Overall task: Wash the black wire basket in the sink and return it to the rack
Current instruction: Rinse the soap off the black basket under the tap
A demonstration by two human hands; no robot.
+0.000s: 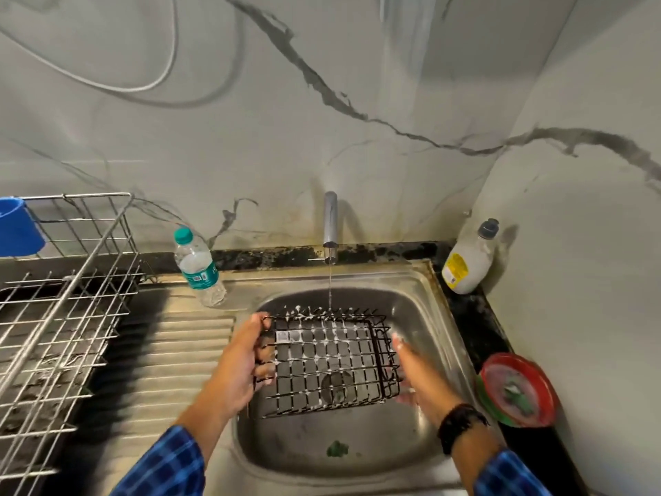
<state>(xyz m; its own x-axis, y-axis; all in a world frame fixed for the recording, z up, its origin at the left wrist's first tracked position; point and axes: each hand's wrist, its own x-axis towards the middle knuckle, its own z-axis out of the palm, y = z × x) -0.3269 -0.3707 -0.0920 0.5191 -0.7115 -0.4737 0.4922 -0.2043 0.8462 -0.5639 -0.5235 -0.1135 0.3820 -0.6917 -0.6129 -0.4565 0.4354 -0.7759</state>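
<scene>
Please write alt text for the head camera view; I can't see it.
A person's left hand grips the left edge of a soapy black wire basket held over a stainless steel sink, while the right hand rests against its right end. A thin stream from the metal tap falls on its far edge; a silver wire dish rack stands to the left.

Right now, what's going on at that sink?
A person holds the black wire basket in the sink, under the running tap. The left-hand grip curls round the basket's left rim; the right-hand grip presses flat-fingered against its right end. White suds cling to the wires, so it is not yet rinsed. The wire rack stands to the left.
</scene>
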